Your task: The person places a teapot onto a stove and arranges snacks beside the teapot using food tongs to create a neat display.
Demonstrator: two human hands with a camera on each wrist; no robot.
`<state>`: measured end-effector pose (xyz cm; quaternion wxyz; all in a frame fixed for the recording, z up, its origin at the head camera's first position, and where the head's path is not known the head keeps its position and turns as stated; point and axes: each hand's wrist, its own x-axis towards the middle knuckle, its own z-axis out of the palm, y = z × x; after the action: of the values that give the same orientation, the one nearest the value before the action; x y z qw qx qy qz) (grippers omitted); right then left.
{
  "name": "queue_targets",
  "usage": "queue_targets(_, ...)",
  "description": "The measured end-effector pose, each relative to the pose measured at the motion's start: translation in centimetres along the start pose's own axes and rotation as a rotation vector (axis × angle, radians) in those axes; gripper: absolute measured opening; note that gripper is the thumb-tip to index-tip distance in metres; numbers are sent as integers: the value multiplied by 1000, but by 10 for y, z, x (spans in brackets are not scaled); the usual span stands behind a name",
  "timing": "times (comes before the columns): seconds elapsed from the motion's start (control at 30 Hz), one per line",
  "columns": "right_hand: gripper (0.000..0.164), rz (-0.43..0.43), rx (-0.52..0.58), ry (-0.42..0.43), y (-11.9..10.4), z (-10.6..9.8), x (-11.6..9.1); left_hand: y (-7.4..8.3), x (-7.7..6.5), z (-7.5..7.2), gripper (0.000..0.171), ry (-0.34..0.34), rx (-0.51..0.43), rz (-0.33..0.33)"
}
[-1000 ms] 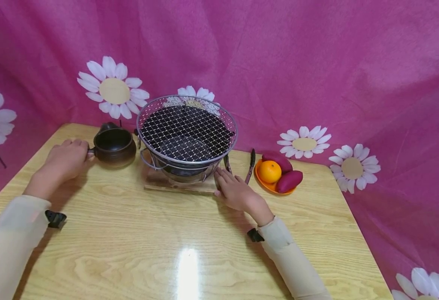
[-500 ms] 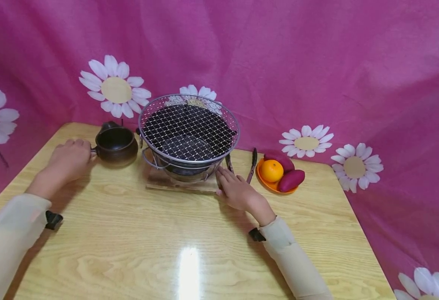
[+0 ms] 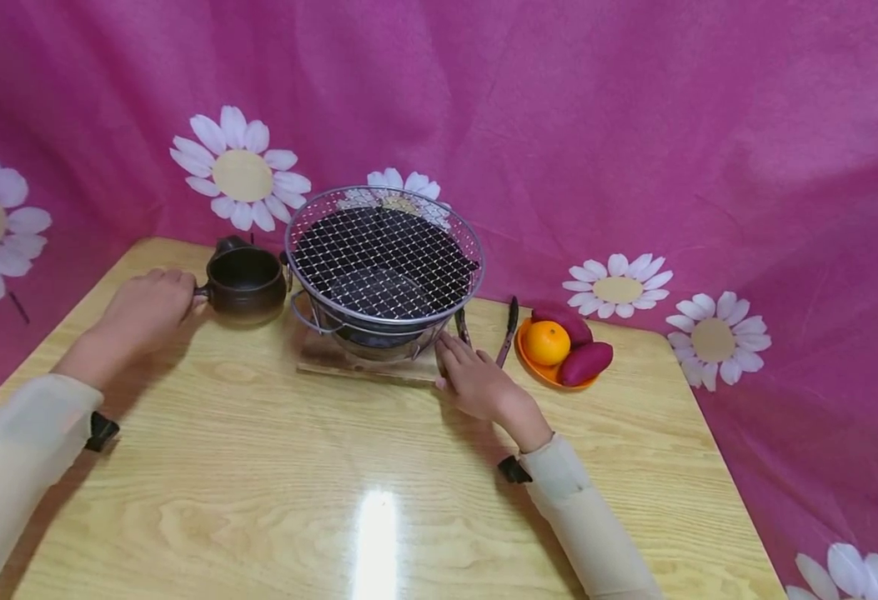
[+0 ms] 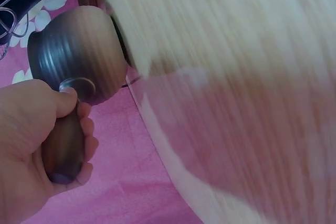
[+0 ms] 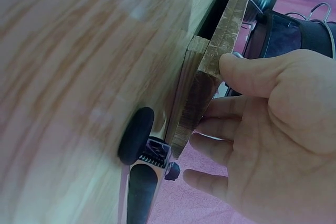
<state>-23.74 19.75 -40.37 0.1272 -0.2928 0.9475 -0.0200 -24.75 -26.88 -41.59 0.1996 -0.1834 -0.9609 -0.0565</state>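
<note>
My left hand [image 3: 149, 307] grips the handle of a dark brown pot [image 3: 247, 302] on the table's left; in the left wrist view, fingers and thumb wrap round that handle [image 4: 65, 148]. Beside the pot, a round grill [image 3: 386, 258] with a wire mesh top stands on a wooden board [image 3: 363, 367]. At the board's front right corner is my right hand [image 3: 479, 385], its fingers extended. The right wrist view has its thumb [image 5: 252, 72] touching the board's edge, with the other fingers lying along its side; part of the contact is hidden.
Right of the grill lie slim dark-tipped utensil parts [image 3: 509, 329], their kind unclear. An orange plate [image 3: 532, 368] bears an orange fruit [image 3: 547, 342] and two purple sweet potatoes [image 3: 587, 363]. Behind the wooden table [image 3: 258, 467] hangs a pink flowered cloth [image 3: 529, 125].
The head view has turned a little, so most things appear slightly farther right. My left hand still holds the pot's handle, and my right hand stays at the board's corner.
</note>
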Motion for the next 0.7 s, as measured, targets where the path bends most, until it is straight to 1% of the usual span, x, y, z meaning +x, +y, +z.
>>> queue_targets(0.17,65,11,1,-12,1,0,-1,2,2,-1,27,17,4,8)
queue_targets(0.3,65,15,12,-9,0,0,-2,0,3,-3,26,90,8,17)
queue_targets(0.4,65,9,18,1,0,1,-2,-3,5,-8,26,126,18,26)
queue_targets(0.53,65,5,13,6,0,1,-1,-4,8,-17,25,138,38,31)
queue_targets(0.7,65,4,1,6,0,1,0,-5,12,-26,24,208,94,75)
